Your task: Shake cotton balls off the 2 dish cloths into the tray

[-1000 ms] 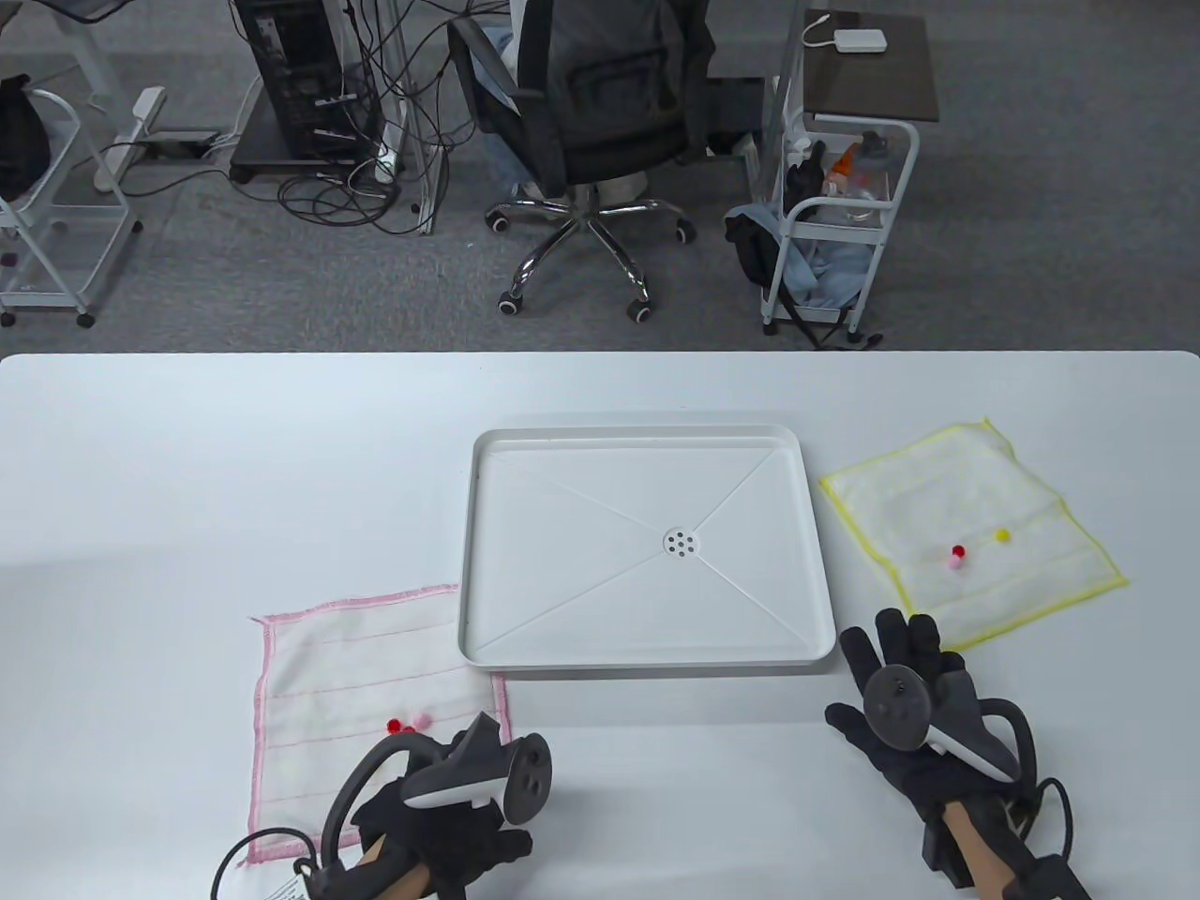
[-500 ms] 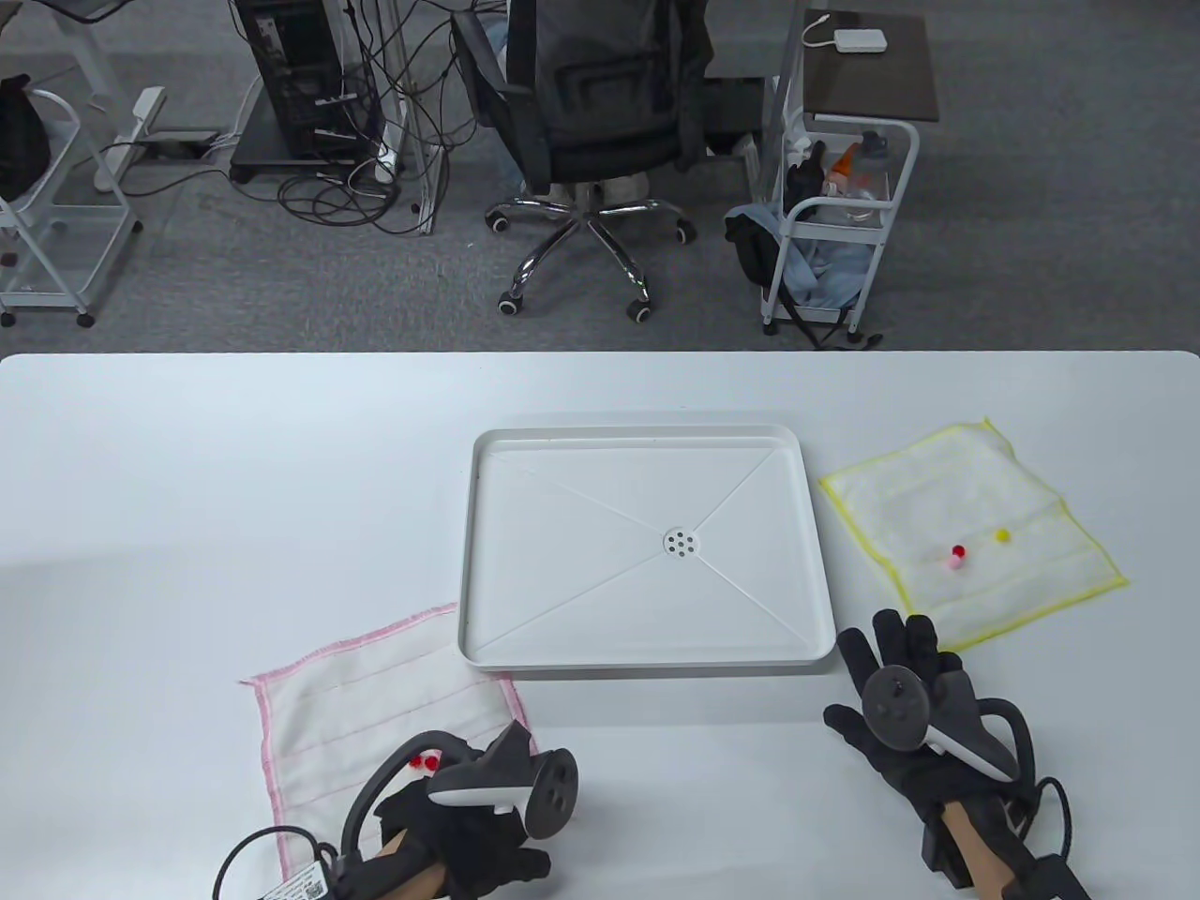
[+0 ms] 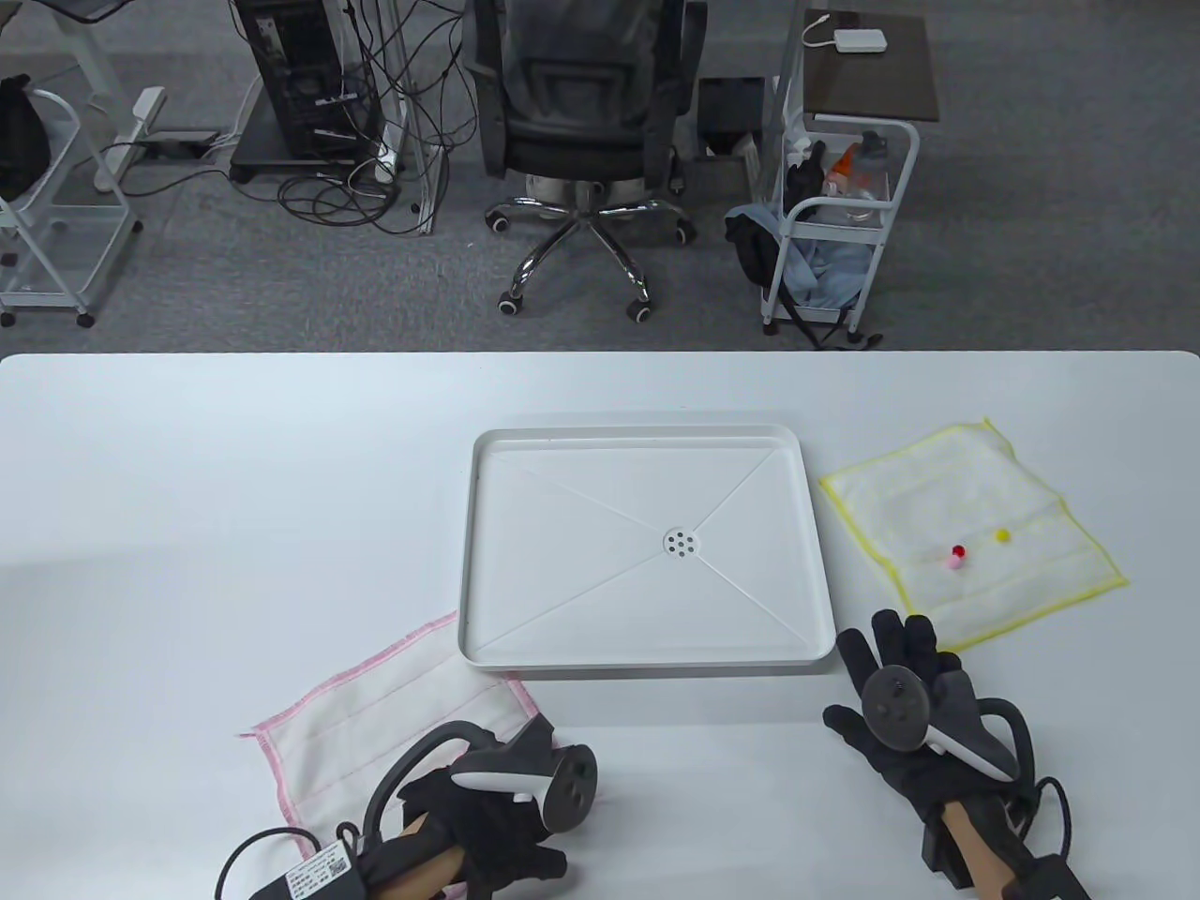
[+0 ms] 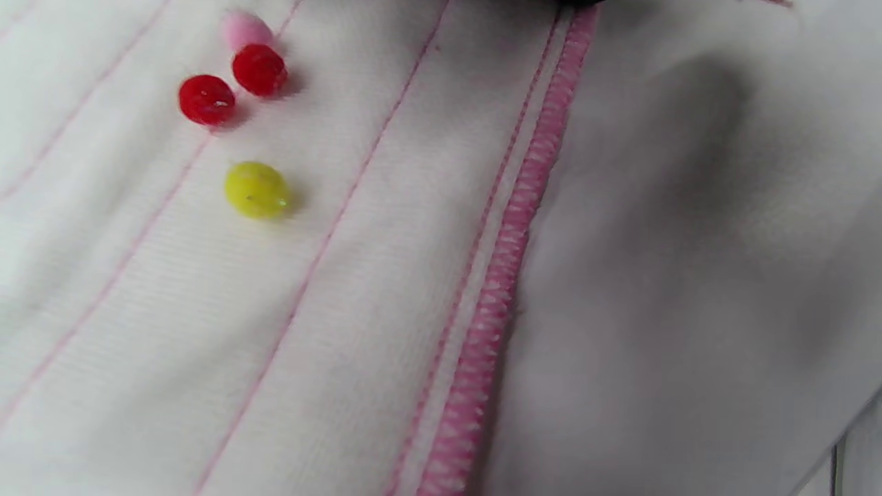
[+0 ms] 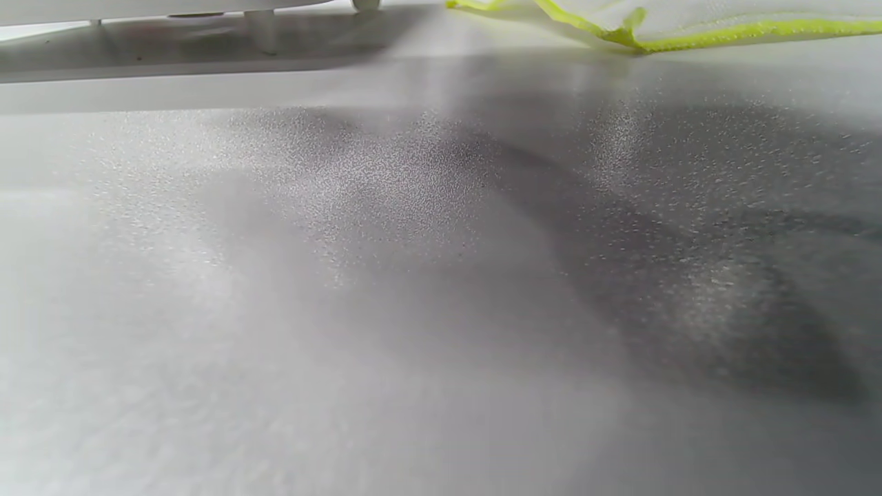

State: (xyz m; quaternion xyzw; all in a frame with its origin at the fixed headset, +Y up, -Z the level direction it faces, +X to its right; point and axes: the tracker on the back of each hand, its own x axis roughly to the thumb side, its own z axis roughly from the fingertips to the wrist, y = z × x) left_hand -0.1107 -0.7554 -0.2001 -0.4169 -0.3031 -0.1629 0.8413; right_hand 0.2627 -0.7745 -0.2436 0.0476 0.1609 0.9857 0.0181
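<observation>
The pink-edged dish cloth [image 3: 375, 712] lies skewed at the near left, its far corner touching the white tray's [image 3: 647, 664] front-left corner. My left hand [image 3: 497, 830] sits over its near right part and grips it, hiding the balls in the table view. The left wrist view shows the cloth [image 4: 344, 310] carrying two red balls [image 4: 207, 100], a pink ball [image 4: 247, 29] and a yellow ball [image 4: 256, 189]. The yellow-edged cloth [image 3: 975, 525] lies flat right of the tray with a red ball [image 3: 958, 550], a pink ball [image 3: 954, 563] and a yellow ball [image 3: 1003, 535]. My right hand [image 3: 900, 694] rests flat, fingers spread, just short of that cloth's near corner.
The tray holds nothing and has a small drain [image 3: 681, 543] at its centre. In the right wrist view only table surface, the tray's underside [image 5: 172, 10] and the yellow hem [image 5: 689, 31] appear. Beyond the table's far edge stand an office chair [image 3: 581, 122] and a cart [image 3: 834, 234].
My left hand has moved right and nearer, dragging and turning the pink-edged cloth so its far corner swung toward the tray. The right hand has stayed put.
</observation>
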